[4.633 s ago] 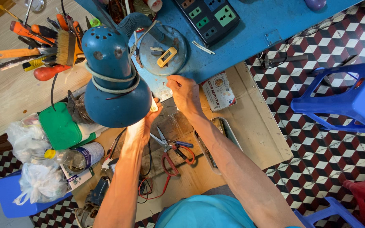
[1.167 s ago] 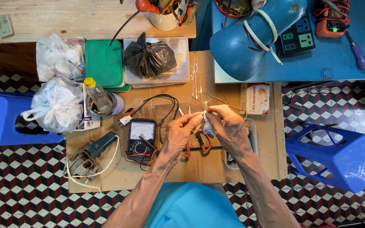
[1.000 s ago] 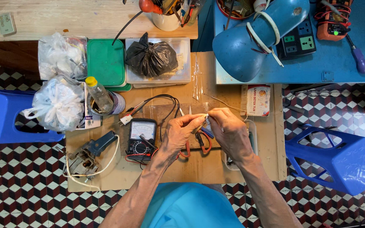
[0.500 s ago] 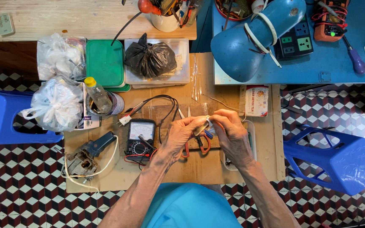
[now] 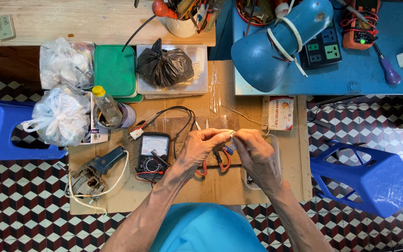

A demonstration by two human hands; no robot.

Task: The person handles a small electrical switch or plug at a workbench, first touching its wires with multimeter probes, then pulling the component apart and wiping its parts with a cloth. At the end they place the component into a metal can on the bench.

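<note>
My left hand and my right hand meet fingertip to fingertip over the middle of the low wooden work board. Between the fingertips they pinch a small pale part, too small to identify. Under the hands lie red-handled pliers. An analogue multimeter with black and red leads sits just left of my left hand.
A blue desk lamp hangs over the blue bench with a power strip and screwdriver. Plastic bags, a green-lidded box, a bottle, a small motor and a printed box surround the board. Blue stools stand on both sides.
The view swung from the lamp and bench to straight above the board. Over the last second the hands stayed together at the small part, shifting only slightly.
</note>
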